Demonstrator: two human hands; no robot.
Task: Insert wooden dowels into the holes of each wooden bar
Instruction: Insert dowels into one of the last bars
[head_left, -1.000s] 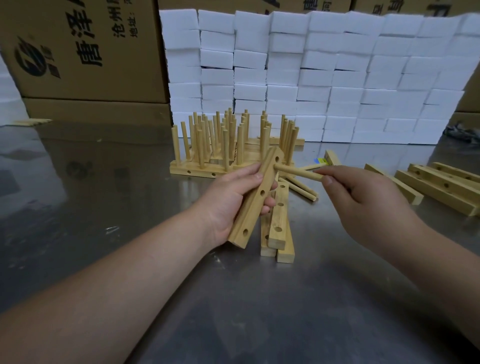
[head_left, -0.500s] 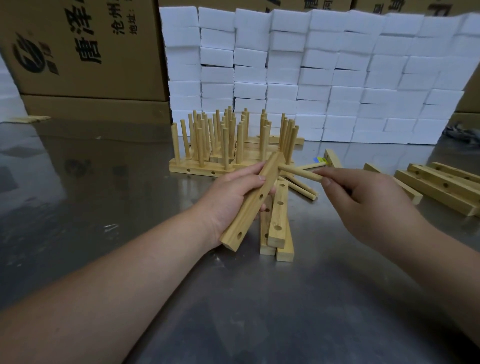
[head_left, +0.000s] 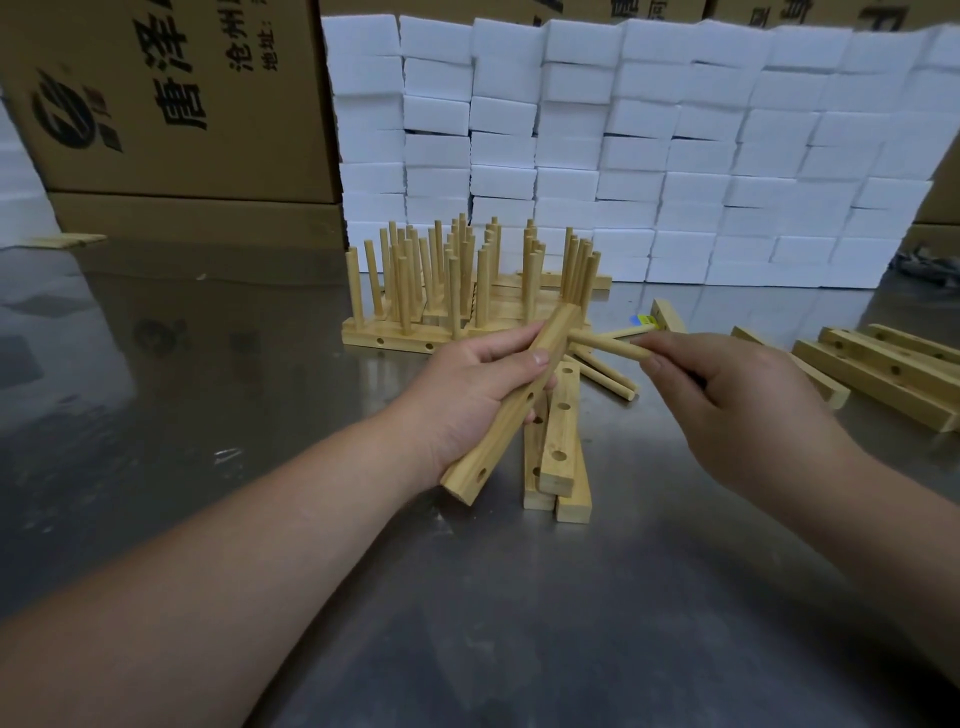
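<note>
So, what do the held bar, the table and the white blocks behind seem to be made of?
Bar: pale bare wood, grain and drilled holes show. Table: metal, probably steel; it reflects dully, with scuffs. White blocks: perhaps foam, matte with soft edges.

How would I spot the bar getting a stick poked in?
From the wall of white foam blocks, come forward across the metal table. The bar is gripped in the left hand, tilted up; unlike the bars lying flat, a dowel pinched by the right hand meets its top end.
</note>
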